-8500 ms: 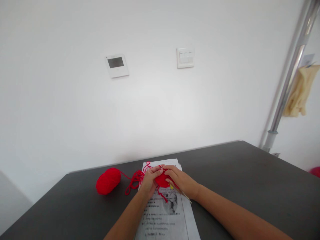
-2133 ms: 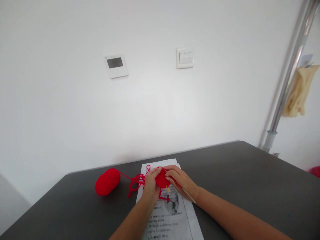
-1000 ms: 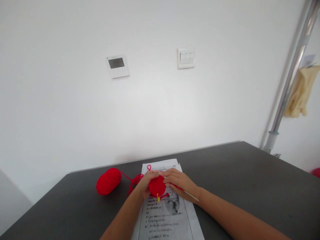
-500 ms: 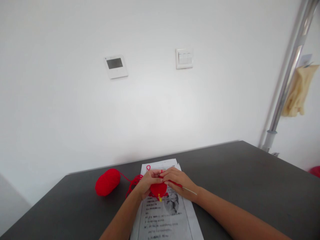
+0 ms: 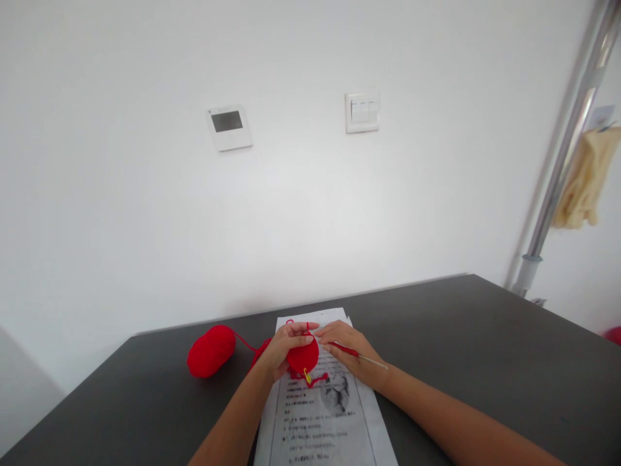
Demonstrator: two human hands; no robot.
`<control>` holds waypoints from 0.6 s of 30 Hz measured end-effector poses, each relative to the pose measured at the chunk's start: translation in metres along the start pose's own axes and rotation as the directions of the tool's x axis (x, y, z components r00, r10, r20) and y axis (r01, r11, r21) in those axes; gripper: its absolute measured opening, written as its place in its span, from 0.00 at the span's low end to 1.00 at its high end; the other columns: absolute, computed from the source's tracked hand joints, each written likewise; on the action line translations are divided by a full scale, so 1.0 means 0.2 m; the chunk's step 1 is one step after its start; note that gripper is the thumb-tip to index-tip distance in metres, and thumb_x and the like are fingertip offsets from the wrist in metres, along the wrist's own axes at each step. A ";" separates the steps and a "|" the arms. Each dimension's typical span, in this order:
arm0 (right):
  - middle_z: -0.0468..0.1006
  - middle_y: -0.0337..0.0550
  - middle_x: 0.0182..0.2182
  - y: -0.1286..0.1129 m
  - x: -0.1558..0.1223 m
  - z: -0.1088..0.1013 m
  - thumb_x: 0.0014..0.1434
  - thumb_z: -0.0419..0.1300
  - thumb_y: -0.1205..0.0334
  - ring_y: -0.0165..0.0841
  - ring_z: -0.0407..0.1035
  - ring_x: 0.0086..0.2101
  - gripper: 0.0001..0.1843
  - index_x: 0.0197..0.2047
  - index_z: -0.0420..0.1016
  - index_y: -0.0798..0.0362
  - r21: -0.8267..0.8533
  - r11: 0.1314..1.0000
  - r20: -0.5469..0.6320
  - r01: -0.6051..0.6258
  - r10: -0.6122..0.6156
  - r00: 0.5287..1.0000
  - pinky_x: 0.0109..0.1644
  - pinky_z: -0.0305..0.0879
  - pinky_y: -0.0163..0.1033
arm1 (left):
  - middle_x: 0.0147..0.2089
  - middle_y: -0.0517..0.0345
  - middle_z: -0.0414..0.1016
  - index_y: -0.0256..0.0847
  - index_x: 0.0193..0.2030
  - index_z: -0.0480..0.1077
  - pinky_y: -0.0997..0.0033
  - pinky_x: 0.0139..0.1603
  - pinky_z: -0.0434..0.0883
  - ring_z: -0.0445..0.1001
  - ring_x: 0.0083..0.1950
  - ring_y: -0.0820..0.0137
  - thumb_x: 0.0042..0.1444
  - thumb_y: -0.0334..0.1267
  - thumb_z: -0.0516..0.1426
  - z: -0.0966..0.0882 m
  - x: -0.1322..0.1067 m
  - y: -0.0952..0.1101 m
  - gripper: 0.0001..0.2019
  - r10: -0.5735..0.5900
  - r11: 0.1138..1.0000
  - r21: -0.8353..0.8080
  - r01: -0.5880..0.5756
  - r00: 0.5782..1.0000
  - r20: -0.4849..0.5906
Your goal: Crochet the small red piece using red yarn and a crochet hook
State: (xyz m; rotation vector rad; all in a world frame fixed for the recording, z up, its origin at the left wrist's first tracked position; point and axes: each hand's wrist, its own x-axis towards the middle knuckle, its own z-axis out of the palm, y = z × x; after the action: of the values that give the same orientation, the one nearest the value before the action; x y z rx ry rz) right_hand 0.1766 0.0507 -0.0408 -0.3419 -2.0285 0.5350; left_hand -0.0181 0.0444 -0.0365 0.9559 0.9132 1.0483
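Note:
A round red crochet piece (image 5: 303,358) is pinched in my left hand (image 5: 282,348), with a strand of yarn running over the raised fingers. A yellow stitch marker (image 5: 307,377) hangs at its lower edge. My right hand (image 5: 350,349) is closed around a crochet hook (image 5: 347,349) with a red grip, its thin metal end pointing back toward the wrist. The hook's tip lies by the fingertips, close to the piece; whether it touches the yarn I cannot tell. Left of my left hand sits a red yarn ball (image 5: 211,351), joined by a strand to loose yarn partly hidden behind that hand.
Printed sheets (image 5: 325,433) with text and a grey picture lie under my hands on the dark table (image 5: 466,362). Behind the table rises a white wall with a panel (image 5: 230,128) and a switch (image 5: 362,112). A metal pole (image 5: 557,175) stands at the right.
My hands have moved slightly apart, and more of the red piece shows. The hook has drawn right, away from the piece. The view has shifted slightly.

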 end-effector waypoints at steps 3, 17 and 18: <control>0.77 0.45 0.40 0.01 0.00 0.00 0.61 0.54 0.64 0.33 0.70 0.42 0.08 0.40 0.74 0.51 0.059 0.997 -0.037 -0.049 0.052 0.998 0.49 0.66 0.41 | 0.29 0.53 0.77 0.34 0.42 0.74 0.77 0.27 0.63 0.71 0.25 0.74 0.36 0.33 0.67 -0.01 0.00 0.00 0.22 0.000 1.000 0.011 0.000 1.000 0.003; 0.77 0.46 0.39 -0.02 0.00 0.00 0.62 0.53 0.61 0.34 0.70 0.43 0.10 0.41 0.75 0.51 0.075 0.996 -0.020 -0.041 0.043 0.999 0.49 0.67 0.41 | 0.27 0.56 0.75 0.35 0.39 0.75 0.78 0.25 0.61 0.69 0.23 0.77 0.33 0.32 0.68 0.01 -0.04 0.05 0.21 0.007 1.000 0.023 -0.008 0.999 0.035; 0.77 0.46 0.39 -0.02 0.00 0.00 0.62 0.53 0.61 0.34 0.70 0.42 0.09 0.40 0.75 0.52 0.076 0.996 -0.017 -0.048 0.049 0.999 0.49 0.67 0.40 | 0.27 0.56 0.75 0.35 0.39 0.75 0.78 0.24 0.60 0.68 0.22 0.77 0.33 0.32 0.68 0.01 -0.04 0.05 0.21 0.004 1.000 0.027 -0.005 0.999 0.036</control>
State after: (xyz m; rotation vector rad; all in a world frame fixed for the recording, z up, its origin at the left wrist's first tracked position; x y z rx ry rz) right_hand 0.1766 0.0463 -0.0387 -0.3495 -1.9806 0.6348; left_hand -0.0210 0.0387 -0.0249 0.9972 0.8982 1.0216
